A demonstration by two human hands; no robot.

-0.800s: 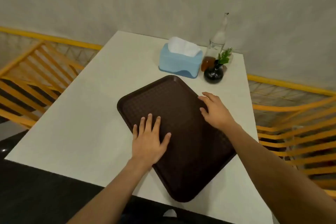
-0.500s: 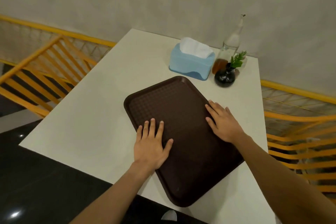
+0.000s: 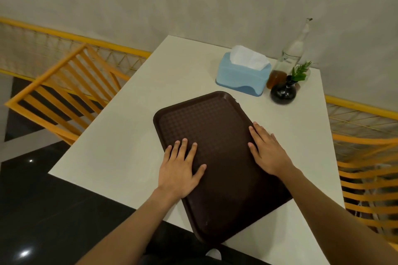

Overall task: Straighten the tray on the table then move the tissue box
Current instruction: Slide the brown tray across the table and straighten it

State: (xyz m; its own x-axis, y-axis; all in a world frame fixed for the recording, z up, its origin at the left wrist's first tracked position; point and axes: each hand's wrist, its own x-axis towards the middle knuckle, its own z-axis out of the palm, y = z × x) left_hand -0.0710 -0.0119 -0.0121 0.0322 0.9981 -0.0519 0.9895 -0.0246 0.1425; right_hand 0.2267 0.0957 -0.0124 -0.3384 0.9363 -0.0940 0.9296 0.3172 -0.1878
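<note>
A dark brown tray lies skewed on the white table, its near corner hanging a little past the table's front edge. My left hand rests flat on the tray's left side, fingers spread. My right hand lies flat on the tray's right edge, fingers pointing toward the far left. Neither hand grips anything. A light blue tissue box with white tissue sticking out stands just beyond the tray's far corner, apart from both hands.
Right of the tissue box stand a clear glass bottle with brown liquid and a small black vase holding a green sprig. Orange slatted chairs flank the table on the left and the right. A grey wall runs behind.
Both hands stay flat on the tray. The tray has turned slightly, its far end swinging toward the tissue box. The camera view has shifted, so the table sits further right in the frame.
</note>
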